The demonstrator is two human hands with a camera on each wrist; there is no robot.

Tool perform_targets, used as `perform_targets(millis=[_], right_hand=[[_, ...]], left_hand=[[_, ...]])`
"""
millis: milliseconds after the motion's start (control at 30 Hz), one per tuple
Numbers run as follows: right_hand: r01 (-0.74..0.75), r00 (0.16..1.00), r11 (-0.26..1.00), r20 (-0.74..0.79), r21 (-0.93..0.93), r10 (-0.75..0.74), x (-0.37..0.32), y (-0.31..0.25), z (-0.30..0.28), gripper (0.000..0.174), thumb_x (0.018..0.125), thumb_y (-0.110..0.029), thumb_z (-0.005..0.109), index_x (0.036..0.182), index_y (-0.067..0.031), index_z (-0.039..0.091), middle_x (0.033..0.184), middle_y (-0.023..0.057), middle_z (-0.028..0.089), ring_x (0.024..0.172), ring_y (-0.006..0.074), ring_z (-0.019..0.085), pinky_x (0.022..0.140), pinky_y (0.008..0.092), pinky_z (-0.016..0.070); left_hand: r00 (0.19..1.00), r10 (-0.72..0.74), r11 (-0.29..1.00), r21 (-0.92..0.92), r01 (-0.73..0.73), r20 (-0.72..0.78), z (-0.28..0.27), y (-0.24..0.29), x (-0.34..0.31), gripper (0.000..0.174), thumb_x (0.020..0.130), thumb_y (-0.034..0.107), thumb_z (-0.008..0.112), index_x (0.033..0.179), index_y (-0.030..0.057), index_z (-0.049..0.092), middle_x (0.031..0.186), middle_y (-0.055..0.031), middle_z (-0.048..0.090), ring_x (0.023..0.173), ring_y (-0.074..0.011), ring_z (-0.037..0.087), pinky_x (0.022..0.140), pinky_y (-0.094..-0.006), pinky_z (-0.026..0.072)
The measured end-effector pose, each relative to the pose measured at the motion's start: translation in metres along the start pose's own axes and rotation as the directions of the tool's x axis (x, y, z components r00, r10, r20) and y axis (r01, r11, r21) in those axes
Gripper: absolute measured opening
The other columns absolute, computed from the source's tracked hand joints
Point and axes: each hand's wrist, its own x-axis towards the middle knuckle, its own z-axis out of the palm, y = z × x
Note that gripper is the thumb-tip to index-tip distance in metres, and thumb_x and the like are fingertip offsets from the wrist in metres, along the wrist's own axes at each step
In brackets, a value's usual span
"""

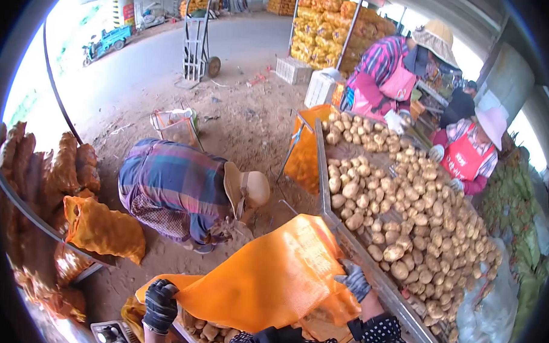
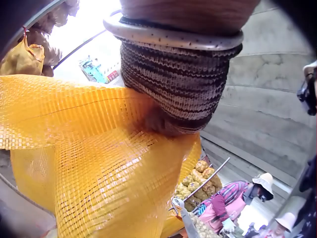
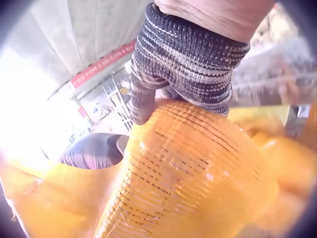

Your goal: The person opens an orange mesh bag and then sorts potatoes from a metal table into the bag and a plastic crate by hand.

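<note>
Head — orange sack [image 1: 255, 280], stretched between hands [image 1: 160, 305] [image 1: 356, 282]

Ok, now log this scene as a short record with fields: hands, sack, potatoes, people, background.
Left hand: gloved, grips one part of the sack's edge
Right hand: gloved, pinches another part of the edge, beside the table rim
Sack: orange mesh sack, spread between both hands
Potatoes: loose potatoes, spread across the table
People: person in plaid bending over; workers in pink apron and red apron across the table
Background: hand truck, stacked filled sacks
</note>
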Motion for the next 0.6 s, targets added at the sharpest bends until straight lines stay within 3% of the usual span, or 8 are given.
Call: perform_targets(millis=[33, 100, 233, 300, 333, 433, 500, 600], right_hand=[[0.103, 0.982, 0.991, -0.154, -0.081, -0.114, -0.009, -0.016, -0.019, 0.056, 0.068, 0.003, 0.073, 0.12, 0.0061, 0.051, 0.111, 0.0099, 0.06, 0.101, 0.0181, 0.057, 0.09, 0.0284, 0.0445], [0.141, 0.909, 0.974, -0.413, 0.178, -0.056, -0.014, -0.016, -0.06, 0.055, 0.069, 0.012, 0.066, 0.121, 0.0063, 0.05, 0.11, 0.0092, 0.06, 0.097, 0.0172, 0.058, 0.085, 0.0278, 0.0473], [0.315, 0.644, 0.948, -0.744, 0.043, -0.18, -0.029, -0.06, -0.119, 0.041, 0.074, 0.012, 0.06, 0.114, 0.0041, 0.052, 0.104, 0.0067, 0.06, 0.091, 0.0135, 0.057, 0.08, 0.0241, 0.047], [0.419, 0.488, 0.908, -0.843, 0.0, -0.226, -0.028, -0.063, -0.127, 0.037, 0.076, 0.011, 0.059, 0.11, 0.0026, 0.052, 0.1, 0.005, 0.059, 0.087, 0.0118, 0.055, 0.078, 0.0239, 0.0465], [0.427, 0.453, 0.904, -0.862, -0.016, -0.228, -0.031, -0.072, -0.121, 0.035, 0.076, 0.01, 0.06, 0.108, 0.0011, 0.051, 0.097, 0.004, 0.058, 0.086, 0.0108, 0.054, 0.077, 0.0238, 0.046], [0.444, 0.596, 0.896, -0.756, 0.03, -0.271, -0.032, -0.07, -0.084, 0.03, 0.076, 0.005, 0.064, 0.102, -0.0029, 0.051, 0.095, 0.003, 0.057, 0.082, 0.0099, 0.053, 0.073, 0.0237, 0.0456], [0.28, 0.806, 0.958, -0.558, 0.065, -0.198, -0.033, -0.047, -0.054, 0.029, 0.075, 0.002, 0.067, 0.099, -0.0049, 0.052, 0.091, 0.0012, 0.057, 0.081, 0.0099, 0.053, 0.071, 0.0247, 0.0461], [0.209, 0.914, 0.974, -0.338, -0.083, -0.225, -0.016, -0.026, 0.025, 0.028, 0.075, -0.01, 0.068, 0.098, -0.0033, 0.053, 0.088, 0.0079, 0.06, 0.079, 0.0198, 0.059, 0.072, 0.03, 0.0483]], left_hand=[[1.0, 0.019, 1.0, -0.018, -0.02, -0.005, 0.009, 0.005, 0.011, 0.014, 0.061, -0.002, 0.058, 0.071, 0.0068, 0.057, 0.067, -0.0125, 0.056, 0.065, -0.034, 0.055, 0.058, -0.0423, 0.043], [0.999, 0.038, 0.992, -0.121, -0.036, 0.013, 0.032, 0.013, 0.034, 0.014, 0.061, -0.001, 0.057, 0.072, 0.0068, 0.058, 0.069, -0.0126, 0.056, 0.067, -0.034, 0.055, 0.06, -0.042, 0.0431], [0.994, 0.099, 0.977, -0.186, -0.106, -0.047, 0.096, 0.037, 0.075, 0.011, 0.063, 0.003, 0.057, 0.07, 0.0098, 0.061, 0.072, -0.0099, 0.056, 0.076, -0.0317, 0.055, 0.069, -0.0418, 0.0417], [0.987, 0.087, 0.996, -0.029, -0.084, 0.136, 0.15, 0.027, 0.077, 0.013, 0.065, 0.006, 0.058, 0.075, 0.0121, 0.064, 0.086, -0.0104, 0.06, 0.089, -0.0302, 0.054, 0.079, -0.0439, 0.0397], [0.973, 0.043, 0.96, 0.26, -0.103, 0.226, 0.182, 0.017, 0.07, 0.024, 0.065, 0.014, 0.065, 0.089, 0.0137, 0.064, 0.1, -0.0143, 0.06, 0.098, -0.032, 0.053, 0.083, -0.0435, 0.0401], [0.797, -0.421, 0.892, 0.355, 0.279, 0.433, 0.212, 0.009, 0.046, 0.055, 0.064, 0.031, 0.076, 0.113, 0.0156, 0.058, 0.132, -0.0161, 0.045, 0.124, -0.0334, 0.038, 0.098, -0.0451, 0.0349], [0.838, -0.424, 0.896, 0.291, 0.335, 0.343, 0.212, 0.009, 0.024, 0.058, 0.064, 0.029, 0.077, 0.116, 0.0144, 0.057, 0.124, -0.0174, 0.051, 0.118, -0.0351, 0.046, 0.094, -0.0467, 0.0397], [0.78, -0.386, 0.882, -0.052, 0.469, 0.493, 0.238, -0.03, -0.024, 0.055, 0.067, 0.02, 0.075, 0.118, 0.0138, 0.057, 0.113, -0.0186, 0.059, 0.107, -0.0345, 0.056, 0.086, -0.0449, 0.0468]])
